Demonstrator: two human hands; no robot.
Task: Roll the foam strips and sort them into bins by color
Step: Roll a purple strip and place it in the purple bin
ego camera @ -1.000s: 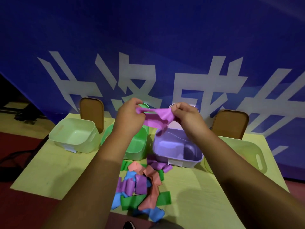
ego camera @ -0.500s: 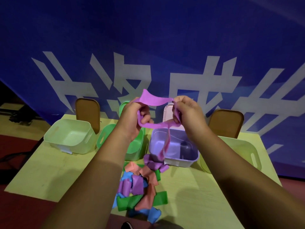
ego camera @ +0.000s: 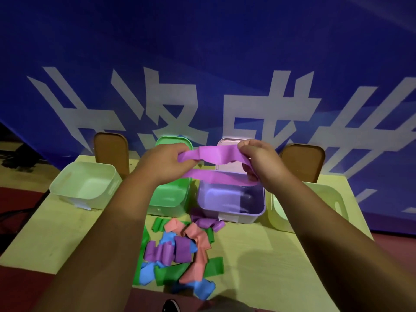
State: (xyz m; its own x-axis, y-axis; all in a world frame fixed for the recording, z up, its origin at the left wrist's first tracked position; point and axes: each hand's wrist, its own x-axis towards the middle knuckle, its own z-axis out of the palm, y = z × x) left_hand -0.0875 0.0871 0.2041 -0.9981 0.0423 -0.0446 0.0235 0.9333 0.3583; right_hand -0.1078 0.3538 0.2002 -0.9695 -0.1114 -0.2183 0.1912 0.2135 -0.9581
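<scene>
A purple foam strip (ego camera: 217, 155) is stretched between my left hand (ego camera: 165, 162) and my right hand (ego camera: 258, 161), held in the air above the bins. Its lower length loops back under, from my left hand to below my right. Directly beneath sits the purple bin (ego camera: 231, 199), with the green bin (ego camera: 168, 199) to its left. A pale green bin (ego camera: 84, 184) stands at the far left and a yellow-green bin (ego camera: 324, 199) at the right, partly hidden by my right arm. A pile of loose strips (ego camera: 180, 248) in purple, pink, blue and green lies on the table in front.
The yellow-green table (ego camera: 258, 255) ends at a near edge just past the pile. Two brown lids (ego camera: 111, 152) lean against the blue banner behind the bins, with a green lid and a pale lid between them. Dark red floor lies to both sides.
The strip hung down from my hands in a loose loop before; now it is pulled out level and taut between them. The hanging tail has been drawn up.
</scene>
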